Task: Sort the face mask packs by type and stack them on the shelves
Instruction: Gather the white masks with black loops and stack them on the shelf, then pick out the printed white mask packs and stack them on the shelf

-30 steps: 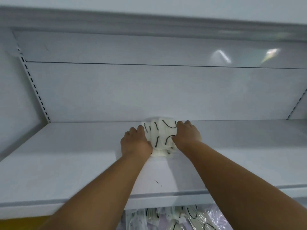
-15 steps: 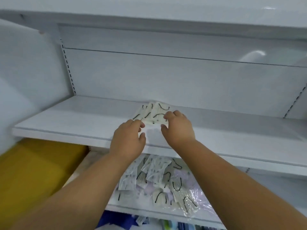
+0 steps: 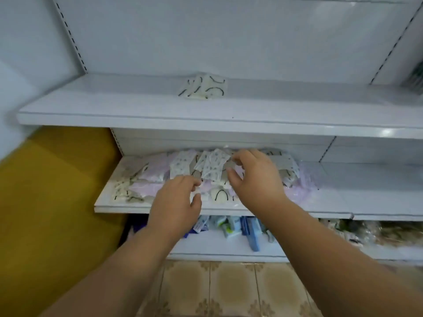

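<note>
Head view: both hands over the middle shelf (image 3: 332,179), reaching into a loose heap of mask packs (image 3: 183,170). Left hand (image 3: 176,202) has fingers loosely curled with nothing clearly in them; whether the fingertips touch a pack at the heap's front edge is hard to tell through the blur. Right hand (image 3: 256,179) is spread, thumb and fingers apart, hovering just over a patterned pack (image 3: 214,164) and holding nothing. One small sorted stack (image 3: 203,89) of cream packs with black ear loops sits on the upper shelf (image 3: 91,104), near the back panel, well apart from the heap.

Risks, as judgement:
- Heap mixes types: patterned, lilac, cream with black loops. Packs overlap, so a grab may take two types at once and put the wrong one on the stack.
- Clear wrappers look slippery, so a loose pinch could drop a pack to the tiled floor (image 3: 229,289).
- Packs at the front lip of the middle shelf, such as the cream pack (image 3: 219,195), could get swept off by the left wrist.
- Sorted stack looks uneven and fanned, so adding more without squaring it may make it slide.
- Lower shelf (image 3: 217,245) holds other boxed goods; a dropped pack could land among them.
</note>
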A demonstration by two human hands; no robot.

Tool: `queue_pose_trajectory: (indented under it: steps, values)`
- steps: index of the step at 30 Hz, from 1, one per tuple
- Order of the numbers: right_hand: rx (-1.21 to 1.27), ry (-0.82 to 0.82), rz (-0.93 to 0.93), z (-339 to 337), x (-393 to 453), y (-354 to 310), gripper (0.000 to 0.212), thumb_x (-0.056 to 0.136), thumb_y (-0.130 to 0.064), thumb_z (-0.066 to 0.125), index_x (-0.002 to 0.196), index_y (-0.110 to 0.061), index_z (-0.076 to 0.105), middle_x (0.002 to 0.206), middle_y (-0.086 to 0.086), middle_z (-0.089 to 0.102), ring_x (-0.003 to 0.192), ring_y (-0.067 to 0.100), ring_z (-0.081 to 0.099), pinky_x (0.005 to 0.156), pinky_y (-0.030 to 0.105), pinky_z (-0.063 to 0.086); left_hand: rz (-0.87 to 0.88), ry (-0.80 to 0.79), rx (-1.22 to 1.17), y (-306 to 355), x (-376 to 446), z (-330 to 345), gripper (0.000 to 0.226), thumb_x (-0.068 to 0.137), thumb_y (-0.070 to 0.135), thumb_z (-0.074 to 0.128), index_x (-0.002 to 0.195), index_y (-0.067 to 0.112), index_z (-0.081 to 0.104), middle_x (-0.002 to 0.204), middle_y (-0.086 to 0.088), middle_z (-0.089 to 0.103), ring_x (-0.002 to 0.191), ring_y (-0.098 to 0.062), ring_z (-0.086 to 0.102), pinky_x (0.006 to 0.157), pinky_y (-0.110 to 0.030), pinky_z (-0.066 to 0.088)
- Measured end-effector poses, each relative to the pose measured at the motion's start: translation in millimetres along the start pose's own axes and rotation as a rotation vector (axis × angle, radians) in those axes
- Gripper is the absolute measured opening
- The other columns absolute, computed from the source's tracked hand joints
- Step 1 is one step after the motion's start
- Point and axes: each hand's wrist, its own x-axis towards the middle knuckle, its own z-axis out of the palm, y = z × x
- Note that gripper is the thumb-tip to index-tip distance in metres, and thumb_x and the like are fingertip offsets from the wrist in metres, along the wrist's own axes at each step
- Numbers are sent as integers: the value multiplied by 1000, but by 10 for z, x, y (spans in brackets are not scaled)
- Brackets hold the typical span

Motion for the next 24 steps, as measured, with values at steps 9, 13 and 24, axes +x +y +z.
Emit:
queue_pose_trajectory:
  steps: [9, 13, 24]
  values:
    - [43, -217, 67, 651, -80, 373, 26, 92, -23, 64, 116, -13, 65, 112, 5, 62, 100, 25, 58, 85, 39, 49, -121, -194, -15, -291, -90, 597, 29, 94, 23, 60, 123, 24, 60, 112, 6, 61, 103, -15, 56, 90, -31, 47]
    - [138, -314, 126, 1171, 226, 738, 27, 91, -25, 65, 116, -15, 65, 115, 3, 61, 97, 23, 61, 83, 37, 52, -217, -210, -19, -454, 188, 932, 30, 90, 16, 66, 120, 19, 64, 107, 2, 64, 98, -18, 59, 88, -34, 50]
    - [-27, -538, 146, 2834, 941, 1575, 36, 93, -21, 61, 129, -13, 57, 132, 10, 51, 116, 30, 53, 92, 34, 45, -372, -323, -121, -1192, 983, 1939, 31, 96, 23, 61, 127, 24, 59, 118, 6, 61, 99, -13, 59, 84, -27, 47]
